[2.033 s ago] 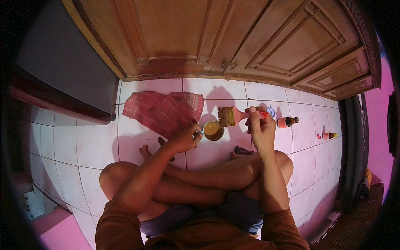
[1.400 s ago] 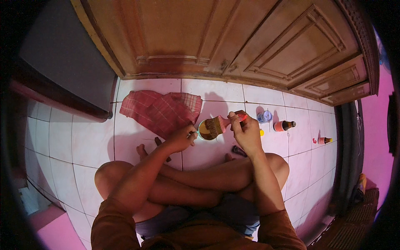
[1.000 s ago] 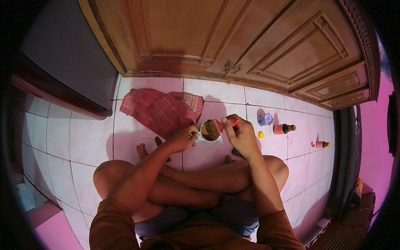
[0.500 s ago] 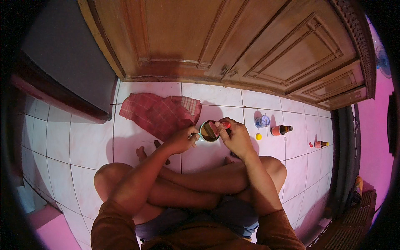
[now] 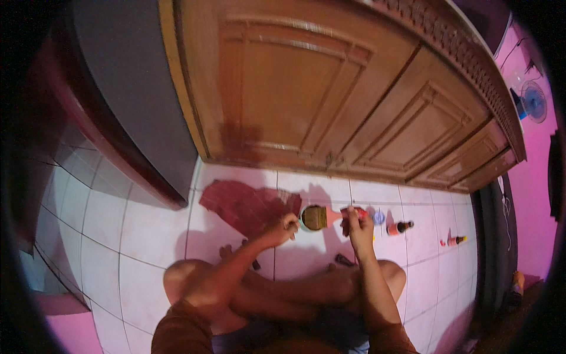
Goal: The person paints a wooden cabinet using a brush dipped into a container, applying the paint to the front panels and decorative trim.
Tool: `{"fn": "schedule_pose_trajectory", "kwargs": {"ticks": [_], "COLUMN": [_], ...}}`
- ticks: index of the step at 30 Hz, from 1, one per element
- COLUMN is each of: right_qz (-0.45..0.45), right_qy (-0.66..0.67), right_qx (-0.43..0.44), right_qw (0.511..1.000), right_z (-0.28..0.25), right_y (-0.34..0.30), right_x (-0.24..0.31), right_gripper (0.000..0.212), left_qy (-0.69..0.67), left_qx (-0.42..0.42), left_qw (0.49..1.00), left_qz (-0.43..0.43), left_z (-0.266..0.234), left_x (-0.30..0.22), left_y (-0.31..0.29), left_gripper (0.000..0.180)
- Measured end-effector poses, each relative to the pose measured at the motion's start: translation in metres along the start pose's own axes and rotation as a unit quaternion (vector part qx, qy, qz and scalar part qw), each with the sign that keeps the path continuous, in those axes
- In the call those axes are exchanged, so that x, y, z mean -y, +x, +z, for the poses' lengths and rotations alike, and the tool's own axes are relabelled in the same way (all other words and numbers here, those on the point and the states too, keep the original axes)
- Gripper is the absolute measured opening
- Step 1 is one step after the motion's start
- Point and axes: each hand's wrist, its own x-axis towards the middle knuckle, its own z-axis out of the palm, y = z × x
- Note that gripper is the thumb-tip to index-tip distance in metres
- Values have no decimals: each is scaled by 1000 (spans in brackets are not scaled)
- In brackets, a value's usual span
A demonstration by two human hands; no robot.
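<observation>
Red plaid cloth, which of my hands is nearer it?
Left. Your left hand is by the edge of the red plaid cloth; your right hand is farther right, holding the paintbrush.

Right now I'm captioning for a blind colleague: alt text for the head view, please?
A right hand holds a wide paintbrush at a cup, which the left hand grips. A red cloth and two bottles are on pale floor tiles before a wooden cabinet.
</observation>
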Motion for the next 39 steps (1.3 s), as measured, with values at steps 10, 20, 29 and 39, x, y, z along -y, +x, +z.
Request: {"fn": "schedule_pose_trajectory", "kwargs": {"ticks": [10,20,29,39], "right_qz": [66,117,139,212], "right_qy": [177,302,373,486], "right_qx": [0,-2,27,39], "right_qw": [982,946,917,847], "right_z": [-7,25,41,53], "right_y": [8,3,13,19], "right_x": [18,41,45,53], "right_gripper": [31,27,23,23], "left_qy": [-17,-29,-27,-67], "left_qx": [-28,-109,-140,-145], "left_qw": [999,994,989,984], "left_qz": [-9,10,49,75], "left_z": [-22,-40,-57,-71], "left_x": [-54,-79,-100,-109], "left_y": [-13,-42,-54,-60], "left_gripper": [23,24,21,24]}}
